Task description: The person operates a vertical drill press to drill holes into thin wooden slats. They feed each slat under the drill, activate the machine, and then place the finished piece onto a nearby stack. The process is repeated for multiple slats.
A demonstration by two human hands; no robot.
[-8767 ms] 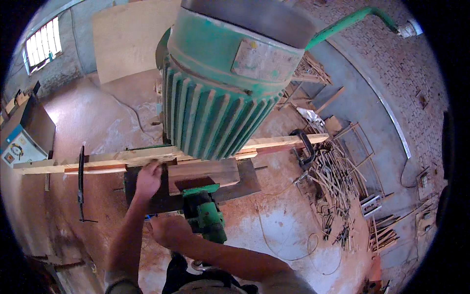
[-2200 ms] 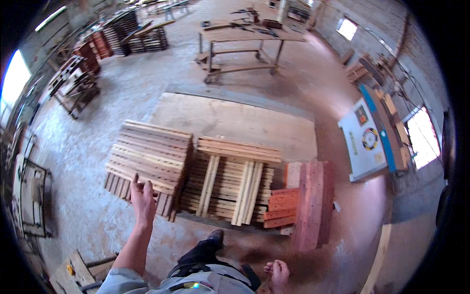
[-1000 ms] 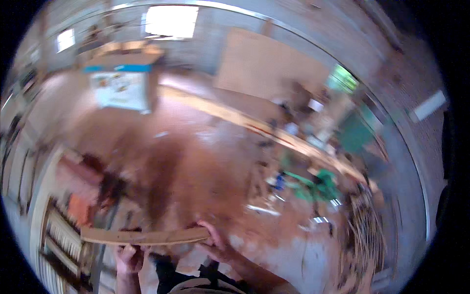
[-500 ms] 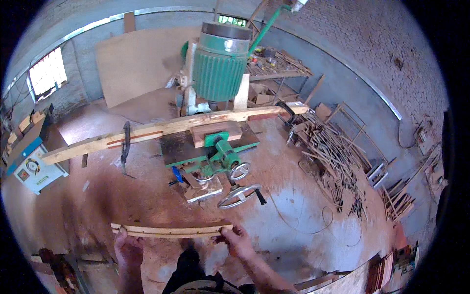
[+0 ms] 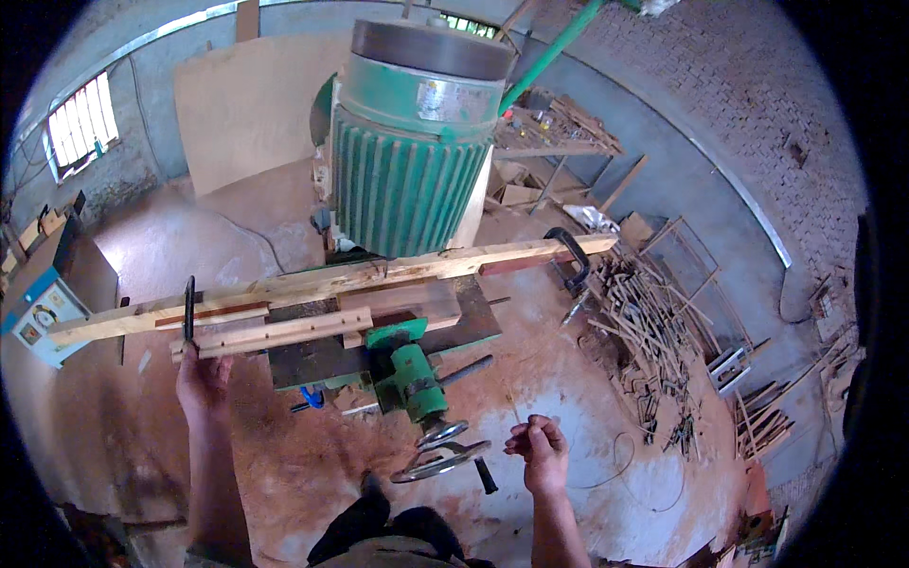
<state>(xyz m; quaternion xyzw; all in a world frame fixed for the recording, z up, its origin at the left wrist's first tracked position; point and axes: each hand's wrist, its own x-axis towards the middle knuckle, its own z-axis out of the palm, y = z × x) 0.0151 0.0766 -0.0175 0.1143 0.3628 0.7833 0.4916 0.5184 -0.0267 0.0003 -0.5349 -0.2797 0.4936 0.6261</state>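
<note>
1. Left hand, left of centre: gripping the drilled wood strip by its left end
2. Strip slants slightly up to the right, row of small dark holes along it; right end overlaps the wood block in view, can't tell if touching
3. Right hand, lower centre-right: fingers loosely curled, thumb against them, can't tell if anything small is inside; well apart from strip
4. Green clamp unit just right of strip's end, mid-frame; metal handwheel below it, near right hand
5. Block sits on dark machine table, centre
6. Long pale beam runs across behind strip, black clamps at left and right
7. Big green finned motor, upper centre
8. Scrap wood heap, right side; plywood sheet, upper left
</note>
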